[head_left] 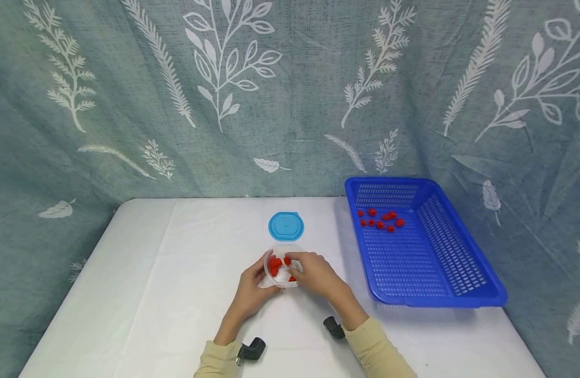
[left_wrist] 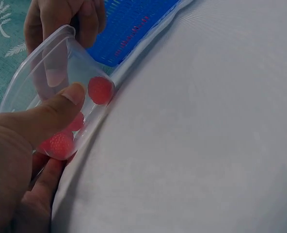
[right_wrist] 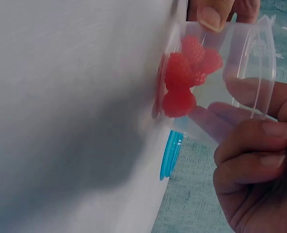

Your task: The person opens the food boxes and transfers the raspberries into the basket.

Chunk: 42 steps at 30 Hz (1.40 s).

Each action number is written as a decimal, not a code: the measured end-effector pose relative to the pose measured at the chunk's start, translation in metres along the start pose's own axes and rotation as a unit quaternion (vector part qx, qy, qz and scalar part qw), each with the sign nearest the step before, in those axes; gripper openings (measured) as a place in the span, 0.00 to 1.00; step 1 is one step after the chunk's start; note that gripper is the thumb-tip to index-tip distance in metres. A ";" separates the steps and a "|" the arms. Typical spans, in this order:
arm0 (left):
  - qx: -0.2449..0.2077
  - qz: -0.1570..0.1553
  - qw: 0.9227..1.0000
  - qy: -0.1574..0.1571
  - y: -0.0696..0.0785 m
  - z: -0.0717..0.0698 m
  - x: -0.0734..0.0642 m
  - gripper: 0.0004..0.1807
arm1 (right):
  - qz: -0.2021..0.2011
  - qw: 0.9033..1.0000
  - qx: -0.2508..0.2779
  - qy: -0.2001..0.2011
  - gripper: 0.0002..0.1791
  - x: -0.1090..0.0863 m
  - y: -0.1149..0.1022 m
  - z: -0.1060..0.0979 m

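Observation:
A clear plastic tub (head_left: 285,283) stands on the white table with several red raspberries (right_wrist: 178,70) on its bottom. My left hand (head_left: 250,292) grips the tub from its left side, thumb against the near wall and fingers around the far side, as the left wrist view shows. My right hand (head_left: 316,273) reaches over the rim, thumb and a finger dipped inside. Those fingertips (right_wrist: 238,88) stand apart with no raspberry between them, close over the fruit. Two other fingers of that hand bend outside the wall.
A blue lid (head_left: 286,226) lies just beyond the tub. To the right stands a blue perforated basket (head_left: 412,278), with several more raspberries (head_left: 381,224) in its far left part. A patterned green cloth (head_left: 290,105) hangs behind the table (head_left: 186,252).

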<state>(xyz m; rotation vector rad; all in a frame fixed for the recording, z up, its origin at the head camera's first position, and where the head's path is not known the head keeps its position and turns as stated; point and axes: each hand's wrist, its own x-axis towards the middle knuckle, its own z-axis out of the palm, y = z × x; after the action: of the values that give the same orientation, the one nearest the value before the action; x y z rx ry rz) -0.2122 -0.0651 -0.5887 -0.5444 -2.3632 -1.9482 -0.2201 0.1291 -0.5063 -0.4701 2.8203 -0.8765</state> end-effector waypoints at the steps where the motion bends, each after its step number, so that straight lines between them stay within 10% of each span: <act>1: -0.001 0.001 1.000 0.002 0.000 0.000 0.000 0.48 | -0.005 1.000 -0.008 -0.005 0.22 0.001 -0.001 0.000; 17: -0.008 -0.008 1.000 0.009 0.003 0.000 0.000 0.47 | -0.035 0.997 -0.059 -0.017 0.18 0.004 -0.007 -0.003; 29: 0.002 -0.012 1.000 0.002 0.006 -0.001 -0.002 0.47 | 0.035 0.999 -0.007 -0.010 0.04 0.017 -0.007 0.000; 42: -0.017 -0.015 1.000 0.015 0.002 0.000 -0.002 0.48 | 0.049 0.998 -0.028 -0.017 0.12 0.020 -0.011 0.000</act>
<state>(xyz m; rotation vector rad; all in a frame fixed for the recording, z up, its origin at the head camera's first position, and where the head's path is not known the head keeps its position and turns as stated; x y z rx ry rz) -0.2101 -0.0652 -0.5873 -0.4800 -2.3377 -1.9988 -0.2365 0.1137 -0.5005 -0.3463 2.8159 -0.7662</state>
